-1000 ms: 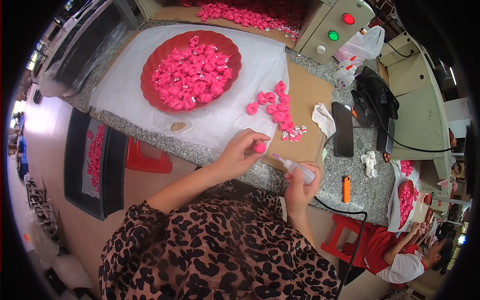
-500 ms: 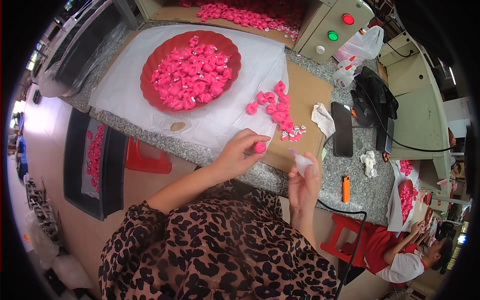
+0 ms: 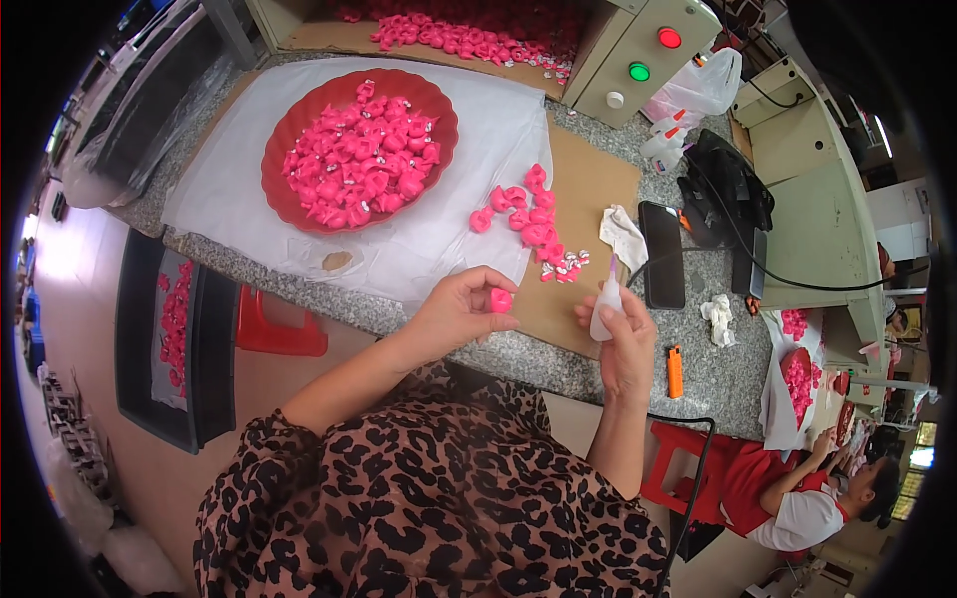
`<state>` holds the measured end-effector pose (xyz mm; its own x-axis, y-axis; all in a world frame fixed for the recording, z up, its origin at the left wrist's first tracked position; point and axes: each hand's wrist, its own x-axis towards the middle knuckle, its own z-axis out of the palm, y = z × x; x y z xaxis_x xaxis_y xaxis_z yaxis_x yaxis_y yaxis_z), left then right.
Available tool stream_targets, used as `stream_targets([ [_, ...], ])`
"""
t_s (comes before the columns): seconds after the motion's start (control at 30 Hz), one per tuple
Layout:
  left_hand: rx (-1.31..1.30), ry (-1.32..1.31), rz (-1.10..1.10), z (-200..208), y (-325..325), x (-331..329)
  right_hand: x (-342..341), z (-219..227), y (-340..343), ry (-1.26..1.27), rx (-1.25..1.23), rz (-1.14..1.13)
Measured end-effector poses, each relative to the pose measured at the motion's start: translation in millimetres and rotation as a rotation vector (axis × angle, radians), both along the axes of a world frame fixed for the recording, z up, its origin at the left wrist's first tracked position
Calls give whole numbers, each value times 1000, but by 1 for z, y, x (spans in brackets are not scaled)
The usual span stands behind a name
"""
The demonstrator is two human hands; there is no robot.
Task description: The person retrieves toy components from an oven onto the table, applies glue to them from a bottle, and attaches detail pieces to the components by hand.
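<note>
My left hand (image 3: 451,317) is closed, pinching a small pink moulded plastic piece (image 3: 500,300) between thumb and fingers over the bench's front edge. To its right, my right hand (image 3: 628,351) grips a small white squeeze bottle (image 3: 605,309) with a thin purple nozzle pointing up and away. The nozzle is apart from the pink piece. Just beyond both hands lies a loose group of similar pink pieces (image 3: 539,234), with tiny white-and-pink bits (image 3: 566,267) beside it on brown cardboard (image 3: 588,179). A red scalloped bowl (image 3: 282,140) farther left is heaped with pink pieces.
A white cloth (image 3: 623,237), a black phone (image 3: 662,256), an orange lighter (image 3: 675,372) and crumpled tissue (image 3: 717,320) lie at right. Behind stands a machine panel (image 3: 638,55) with coloured buttons. A dark bin (image 3: 207,349) and red stool (image 3: 279,324) are below left. A co-worker (image 3: 812,508) sits far right.
My right hand has drawn a little away from the left, and the bottle has swung from leaning left to nearly upright. The left hand still pinches the pink piece. The view has shifted slightly.
</note>
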<state>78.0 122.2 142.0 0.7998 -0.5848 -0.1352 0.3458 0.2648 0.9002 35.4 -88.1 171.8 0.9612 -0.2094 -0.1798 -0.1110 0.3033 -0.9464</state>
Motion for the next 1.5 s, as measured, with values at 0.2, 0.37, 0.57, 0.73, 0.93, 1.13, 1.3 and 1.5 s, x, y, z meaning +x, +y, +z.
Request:
stream_targets([
  [0.2,-22,113,-34,0,-1,-2,16,-9,-11,78,-271,-41],
  [0.37,-93,129,-106,3,0,-1,34,-16,-15,203,-642,-12],
  [0.57,-48,87,-148,0,-1,0,59,-27,-17,-273,-999,-113],
  [0.73,-48,62,-113,0,-2,-1,51,-17,2,53,-1089,96],
  [0.93,-34,82,-76,-3,-1,0,26,-10,-14,134,-589,-119],
  [1.13,-58,96,-65,0,-5,-4,11,-18,-19,86,-762,-34],
  [1.3,-65,61,-72,-5,-5,-6,13,-15,-11,-208,-967,129],
  [1.5,-57,67,-88,-8,-4,-7,18,-15,-8,-177,-1030,231],
])
